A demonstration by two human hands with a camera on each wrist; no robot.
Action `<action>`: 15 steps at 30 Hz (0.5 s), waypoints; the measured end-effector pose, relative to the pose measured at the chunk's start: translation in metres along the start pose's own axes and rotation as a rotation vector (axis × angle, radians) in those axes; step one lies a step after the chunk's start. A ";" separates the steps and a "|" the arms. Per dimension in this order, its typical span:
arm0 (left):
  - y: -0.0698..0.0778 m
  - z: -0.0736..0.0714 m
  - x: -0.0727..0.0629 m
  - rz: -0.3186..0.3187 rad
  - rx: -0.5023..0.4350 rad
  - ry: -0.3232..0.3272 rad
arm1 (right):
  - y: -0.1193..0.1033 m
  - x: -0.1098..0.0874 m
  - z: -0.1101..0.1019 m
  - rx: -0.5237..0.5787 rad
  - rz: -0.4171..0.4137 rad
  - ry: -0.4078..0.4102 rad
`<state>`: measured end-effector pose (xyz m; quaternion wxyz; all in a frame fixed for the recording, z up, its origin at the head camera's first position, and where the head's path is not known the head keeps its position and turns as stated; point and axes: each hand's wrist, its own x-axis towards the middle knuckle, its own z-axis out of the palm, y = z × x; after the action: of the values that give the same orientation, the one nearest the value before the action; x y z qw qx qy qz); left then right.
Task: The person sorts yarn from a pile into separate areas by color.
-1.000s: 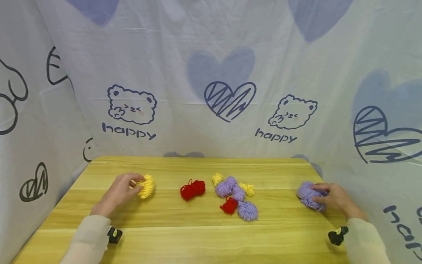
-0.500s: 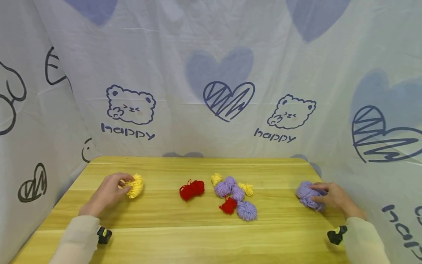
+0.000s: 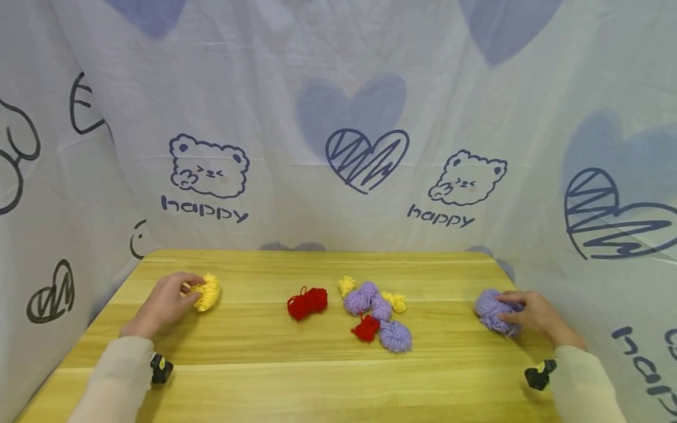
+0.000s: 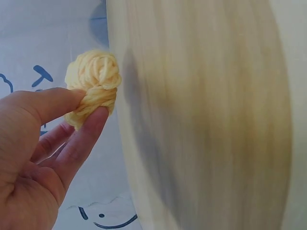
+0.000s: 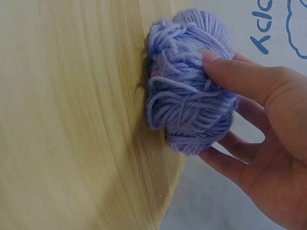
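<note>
While my right hand (image 3: 536, 317) is gripping a lilac ball (image 3: 492, 310) near the right edge of the table (image 3: 338, 388), my left hand (image 3: 165, 298) is pinching a yellow ball (image 3: 210, 293) toward the left edge, farther left than a second ago. Wide gaps are separating both from the red bundle (image 3: 308, 304) and central cluster (image 3: 362, 300). Behind, the curtain (image 3: 285, 117) is showing "happy."

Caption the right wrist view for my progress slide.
Right hand gripping a lumpy lilac yarn bundle, with the pale wood-grain tabletop in view.
</note>
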<state>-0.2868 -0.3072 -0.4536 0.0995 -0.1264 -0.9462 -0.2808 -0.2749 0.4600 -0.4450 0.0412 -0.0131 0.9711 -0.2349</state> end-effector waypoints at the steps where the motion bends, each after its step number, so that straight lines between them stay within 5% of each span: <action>1: -0.001 0.000 0.000 -0.004 0.000 0.000 | 0.000 0.000 0.000 0.000 -0.002 -0.001; 15: -0.015 -0.005 0.005 -0.019 0.007 0.001 | 0.001 0.000 -0.001 0.013 0.053 -0.022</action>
<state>-0.2952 -0.3212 -0.4561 0.0978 -0.1168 -0.9483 -0.2785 -0.2748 0.4609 -0.4446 0.0579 0.0106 0.9691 -0.2397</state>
